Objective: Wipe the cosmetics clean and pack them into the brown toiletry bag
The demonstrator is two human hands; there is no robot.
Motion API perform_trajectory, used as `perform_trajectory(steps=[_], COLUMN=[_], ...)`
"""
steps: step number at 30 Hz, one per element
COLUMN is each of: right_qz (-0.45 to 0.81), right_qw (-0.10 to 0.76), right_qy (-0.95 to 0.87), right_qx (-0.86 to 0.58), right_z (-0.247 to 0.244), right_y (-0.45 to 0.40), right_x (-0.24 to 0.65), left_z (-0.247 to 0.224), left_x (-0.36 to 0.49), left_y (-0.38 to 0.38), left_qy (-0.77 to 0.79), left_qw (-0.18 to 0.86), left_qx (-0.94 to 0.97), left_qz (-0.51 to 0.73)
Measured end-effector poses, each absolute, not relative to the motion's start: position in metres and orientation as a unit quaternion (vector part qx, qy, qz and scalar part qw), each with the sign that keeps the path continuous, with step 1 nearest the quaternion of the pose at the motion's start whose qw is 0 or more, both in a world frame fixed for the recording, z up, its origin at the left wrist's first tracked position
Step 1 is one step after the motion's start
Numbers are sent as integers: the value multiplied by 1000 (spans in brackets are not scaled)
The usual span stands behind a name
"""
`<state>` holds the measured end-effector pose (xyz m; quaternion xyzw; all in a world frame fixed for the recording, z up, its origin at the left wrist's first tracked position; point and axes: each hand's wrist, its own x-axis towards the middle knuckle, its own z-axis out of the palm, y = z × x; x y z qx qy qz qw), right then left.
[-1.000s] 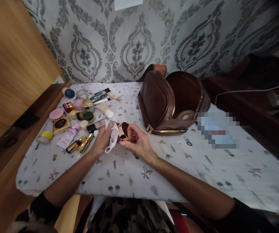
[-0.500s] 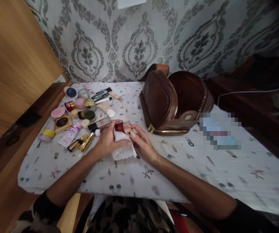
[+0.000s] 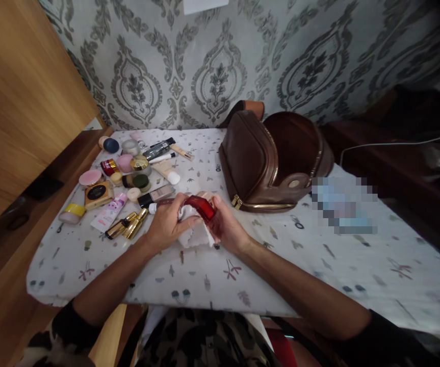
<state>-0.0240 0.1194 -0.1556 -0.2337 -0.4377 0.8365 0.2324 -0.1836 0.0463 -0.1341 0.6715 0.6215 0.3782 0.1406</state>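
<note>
Container, red and glossy, is held tilted above the worktop, between the person's two hands and in front of the brown bag. Left hand: fingers curled, thumb pressing a white cloth against the near side of the red item. Right hand: closed around the opposite end, fingers partly hidden behind it; the exact grip of the fingertips cannot be told.

Just beside the left hand lies a black-capped bottle on its side. Nearer the left edge, two gold tubes lie side by side, next to a pink-and-white tube. Beyond these are a gold case with a black oval and a round pink compact. Bag stands unzipped, its mouth open; an item to its right is pixelated and cannot be identified.
</note>
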Motion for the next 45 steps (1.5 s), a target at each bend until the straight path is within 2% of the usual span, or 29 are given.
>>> perform_trajectory(steps=[5,9,14,19,27,32,38,45], right_qz=[848,878,894,886,835,794,754,709], right_qw=[229,208,183,215,275,310,352,391], right_qy=[-426,-383,-353,-355,-441,-492,-516,-553], right_qx=[-216,-196,-205,-206,-179,-176,-204,-198], right_z=[-149,-149,-149,-151,-154,-149,-146,-146], right_y=[116,117,122,121,116,114,114,114], right_x=[-25,-25,-24,-25,-25,-23,-25,-24], left_z=[-133,-133,-135,-145,-148,-143,-140,-138], left_x=[-183,-182,-181,-181,-182,-182,-180,-179], left_y=[45,46,48,51,49,47,48,47], left_qy=[614,613,590,563,537,523,549,558], left_qw=[141,176,228,305,317,368,282,259], left_qx=[655,617,623,615,600,586,606,607], left_qz=[417,461,459,461,502,497,502,504])
